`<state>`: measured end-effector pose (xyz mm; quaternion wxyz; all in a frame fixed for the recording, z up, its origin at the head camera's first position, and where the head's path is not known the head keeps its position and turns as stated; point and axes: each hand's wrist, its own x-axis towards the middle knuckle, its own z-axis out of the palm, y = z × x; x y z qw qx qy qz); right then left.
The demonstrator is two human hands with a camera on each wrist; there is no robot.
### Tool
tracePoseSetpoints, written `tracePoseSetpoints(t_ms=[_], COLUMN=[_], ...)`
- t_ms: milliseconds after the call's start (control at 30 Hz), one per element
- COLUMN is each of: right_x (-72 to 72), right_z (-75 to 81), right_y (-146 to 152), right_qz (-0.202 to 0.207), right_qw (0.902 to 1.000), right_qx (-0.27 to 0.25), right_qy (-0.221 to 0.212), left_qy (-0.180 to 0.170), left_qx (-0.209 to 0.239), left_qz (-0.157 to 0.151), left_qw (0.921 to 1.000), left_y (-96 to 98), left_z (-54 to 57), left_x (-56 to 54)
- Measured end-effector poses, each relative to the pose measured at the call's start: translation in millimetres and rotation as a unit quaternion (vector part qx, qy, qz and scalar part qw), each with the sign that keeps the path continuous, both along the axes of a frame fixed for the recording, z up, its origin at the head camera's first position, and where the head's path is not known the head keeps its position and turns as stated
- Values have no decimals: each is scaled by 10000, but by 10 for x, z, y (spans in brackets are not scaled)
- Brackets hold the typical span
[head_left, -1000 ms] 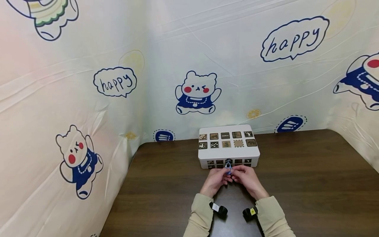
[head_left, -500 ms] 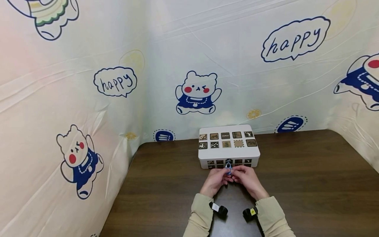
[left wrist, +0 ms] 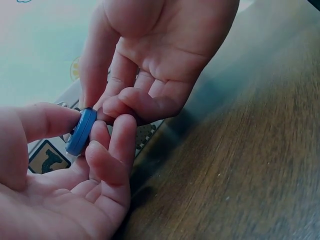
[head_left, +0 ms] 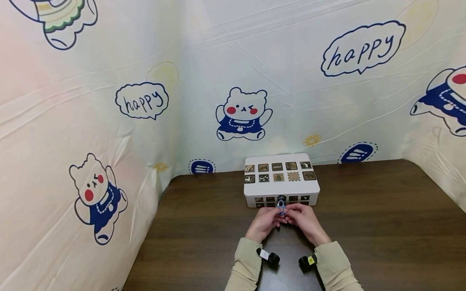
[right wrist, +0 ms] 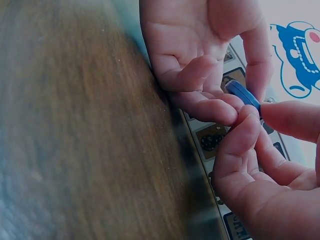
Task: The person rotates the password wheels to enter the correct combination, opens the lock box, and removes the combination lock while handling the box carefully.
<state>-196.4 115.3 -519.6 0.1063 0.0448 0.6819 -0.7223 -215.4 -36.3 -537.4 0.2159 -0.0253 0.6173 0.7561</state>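
Note:
A small blue padlock (head_left: 281, 207) is held upright at the front of a white box (head_left: 280, 188), with its loop pointing up by the dark latch (head_left: 281, 197). My left hand (head_left: 263, 223) pinches the padlock from the left with thumb and fingers. From the right, my right hand (head_left: 305, 221) pinches the same padlock. In the left wrist view the blue body (left wrist: 81, 131) shows edge-on between the fingertips, with small silvery parts on its far face. The right wrist view has the padlock (right wrist: 243, 95) slanted between both thumbs and the curled fingers, its lower end hidden.
Small dark square pictures cover the box's lid and front. It stands at the back edge of a brown wooden table (head_left: 204, 226). Behind and to the left hangs a pale printed curtain (head_left: 196, 101). Black wrist cameras (head_left: 272, 260) hang inside both sleeves, low over the table.

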Motion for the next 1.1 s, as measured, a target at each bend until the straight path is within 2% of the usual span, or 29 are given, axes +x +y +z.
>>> tracePoseSetpoints(t_ms=[233, 433, 700, 1100], right_x=[-4, -17, -8, -8], right_z=[16, 9, 5, -6], right_y=[2, 6, 1, -4], right_qz=[-57, -89, -106, -107], right_qw=[10000, 10000, 9999, 9999], right_qx=[-5, 23, 1, -21], right_qy=[29, 7, -35, -45], left_qy=[68, -100, -165, -147], left_qx=[93, 290, 272, 164], left_qz=[-42, 95, 223, 163], left_qw=[9999, 9995, 9992, 9996], left_y=[-6, -21, -19, -11], left_z=[1, -13, 3, 9], left_x=[-14, -34, -22, -22])
